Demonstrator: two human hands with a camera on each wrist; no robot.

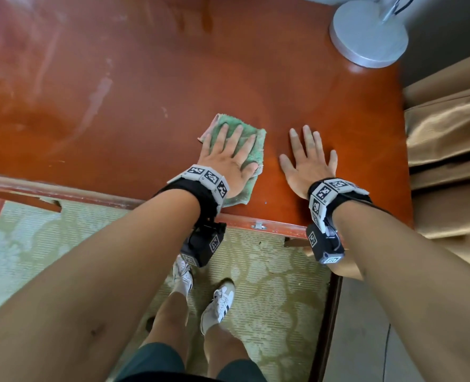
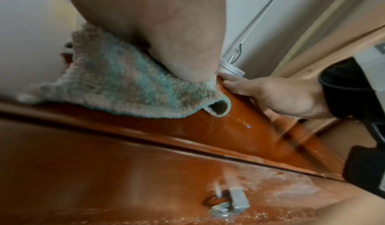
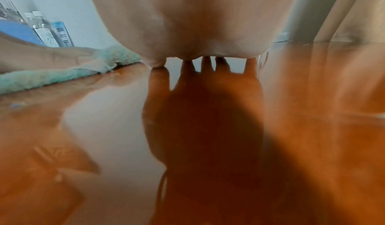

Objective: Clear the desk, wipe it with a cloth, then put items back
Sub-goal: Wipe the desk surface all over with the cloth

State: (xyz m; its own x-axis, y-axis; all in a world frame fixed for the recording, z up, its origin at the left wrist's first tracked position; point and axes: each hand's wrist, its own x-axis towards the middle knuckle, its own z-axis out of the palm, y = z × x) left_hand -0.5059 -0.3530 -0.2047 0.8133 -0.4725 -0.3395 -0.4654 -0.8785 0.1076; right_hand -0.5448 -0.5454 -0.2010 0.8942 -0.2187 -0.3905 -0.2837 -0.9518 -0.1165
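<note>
A folded green cloth [image 1: 251, 150] lies on the glossy red-brown desk [image 1: 145, 100] near its front edge. My left hand [image 1: 228, 158] presses flat on the cloth with straight, spread fingers. In the left wrist view the cloth [image 2: 116, 87] bunches under my palm, one corner curled up. My right hand [image 1: 308, 161] rests flat on the bare desk just right of the cloth, fingers spread, holding nothing. The right wrist view shows its palm [image 3: 195, 22] on the shiny wood with the cloth [image 3: 52, 75] to the left.
A grey round lamp base [image 1: 368, 34] stands at the desk's far right corner. Tan curtains [image 1: 448, 139] hang past the right edge. Smears streak the far left of the desk. Bottles and boxes [image 3: 45, 29] sit far off to the left. Patterned carpet [image 1: 269, 285] lies below.
</note>
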